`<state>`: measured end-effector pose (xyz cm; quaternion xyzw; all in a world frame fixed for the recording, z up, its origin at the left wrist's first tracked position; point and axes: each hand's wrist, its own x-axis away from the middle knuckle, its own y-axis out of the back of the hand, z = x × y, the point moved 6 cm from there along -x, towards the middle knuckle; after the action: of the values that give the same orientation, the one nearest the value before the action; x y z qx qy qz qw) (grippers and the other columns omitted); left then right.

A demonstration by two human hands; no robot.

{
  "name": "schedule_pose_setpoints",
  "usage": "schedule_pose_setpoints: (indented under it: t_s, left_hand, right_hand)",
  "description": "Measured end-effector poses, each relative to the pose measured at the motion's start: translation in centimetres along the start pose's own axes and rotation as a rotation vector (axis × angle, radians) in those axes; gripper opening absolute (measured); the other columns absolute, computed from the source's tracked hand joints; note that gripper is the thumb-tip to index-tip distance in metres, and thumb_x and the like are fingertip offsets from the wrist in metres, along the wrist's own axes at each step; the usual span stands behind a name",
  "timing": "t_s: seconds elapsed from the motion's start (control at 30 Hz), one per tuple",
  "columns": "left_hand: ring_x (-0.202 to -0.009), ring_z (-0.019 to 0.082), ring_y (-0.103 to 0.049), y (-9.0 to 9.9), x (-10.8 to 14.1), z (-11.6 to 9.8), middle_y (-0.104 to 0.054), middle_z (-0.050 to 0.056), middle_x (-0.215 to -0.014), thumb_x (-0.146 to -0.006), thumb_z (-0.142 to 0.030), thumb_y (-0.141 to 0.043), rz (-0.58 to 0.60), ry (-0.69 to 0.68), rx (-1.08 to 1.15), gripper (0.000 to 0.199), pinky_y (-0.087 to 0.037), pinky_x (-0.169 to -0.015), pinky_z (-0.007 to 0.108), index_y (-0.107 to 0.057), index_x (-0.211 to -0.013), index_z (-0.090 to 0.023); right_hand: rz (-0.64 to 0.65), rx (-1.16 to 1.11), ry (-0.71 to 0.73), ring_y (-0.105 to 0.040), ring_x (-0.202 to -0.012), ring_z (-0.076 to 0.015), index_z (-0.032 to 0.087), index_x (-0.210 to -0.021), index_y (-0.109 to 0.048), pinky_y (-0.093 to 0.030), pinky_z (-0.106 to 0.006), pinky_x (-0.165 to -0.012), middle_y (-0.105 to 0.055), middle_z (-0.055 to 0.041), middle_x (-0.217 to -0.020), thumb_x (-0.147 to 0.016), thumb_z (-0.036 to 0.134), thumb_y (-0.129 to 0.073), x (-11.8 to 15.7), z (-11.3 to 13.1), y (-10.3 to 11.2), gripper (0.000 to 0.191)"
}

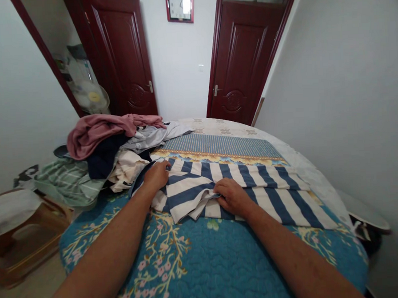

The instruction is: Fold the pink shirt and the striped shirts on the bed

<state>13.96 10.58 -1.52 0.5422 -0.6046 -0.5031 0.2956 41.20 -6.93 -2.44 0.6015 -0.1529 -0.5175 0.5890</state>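
A blue-and-white striped shirt [274, 178] lies stretched out sideways across the table, its body to the right and a short sleeve [188, 192] folded over near the middle. My left hand [157, 174] is closed on the shirt's upper left part, by the dark-edged neck end; the cloth between its fingertips is partly hidden. With curled fingers, my right hand [233, 196] pinches the edge of the sleeve opening. Under the shirt is a blue quilted cover [218, 259] with pink flowers.
A heap of clothes, with a pink garment [101, 129] on top and a green checked one [74, 180] hanging low, sits left of the shirt. A wooden stool [33, 237] stands at the left. White walls enclose the round table; two dark red doors [244, 62] are behind.
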Motion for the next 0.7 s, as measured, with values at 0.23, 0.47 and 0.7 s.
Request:
schedule_pose_setpoints:
  t_s: [0.23,0.47,0.7]
  left_hand:
    - [-0.108,0.027,-0.069,2.1,3.8,-3.2,-0.074,0.008,-0.120,-0.090,-0.046,-0.065,0.377,-0.387,0.161,0.044,-0.053,-0.096,0.035,-0.076,-0.128,-0.027]
    - [-0.110,0.029,-0.070,1.4,6.4,-5.1,-0.077,0.002,-0.114,-0.076,-0.046,-0.077,0.784,-0.378,0.175,0.048,-0.053,-0.097,0.036,-0.079,-0.121,-0.031]
    - [-0.125,0.033,-0.065,1.5,7.4,-3.9,-0.073,0.002,-0.135,-0.074,-0.038,-0.079,0.746,-0.389,0.164,0.060,-0.050,-0.110,0.043,-0.074,-0.134,-0.034]
  right_hand:
    - [0.142,0.086,-0.016,-0.060,-0.106,-0.0259,0.018,-0.106,-0.071,-0.043,-0.038,-0.093,-0.072,-0.0102,-0.109,-0.088,0.019,-0.066,-0.8,0.6,-0.2,0.019]
    - [0.285,0.172,-0.057,-0.062,-0.099,-0.0241,0.018,-0.100,-0.072,-0.044,-0.035,-0.085,-0.070,-0.0102,-0.109,-0.093,0.025,-0.064,-0.9,0.2,1.0,0.013]
    - [0.240,0.141,-0.072,-0.061,-0.094,-0.0226,0.018,-0.100,-0.071,-0.045,-0.033,-0.082,-0.071,-0.0091,-0.106,-0.094,0.027,-0.062,-0.6,-0.3,1.1,0.014]
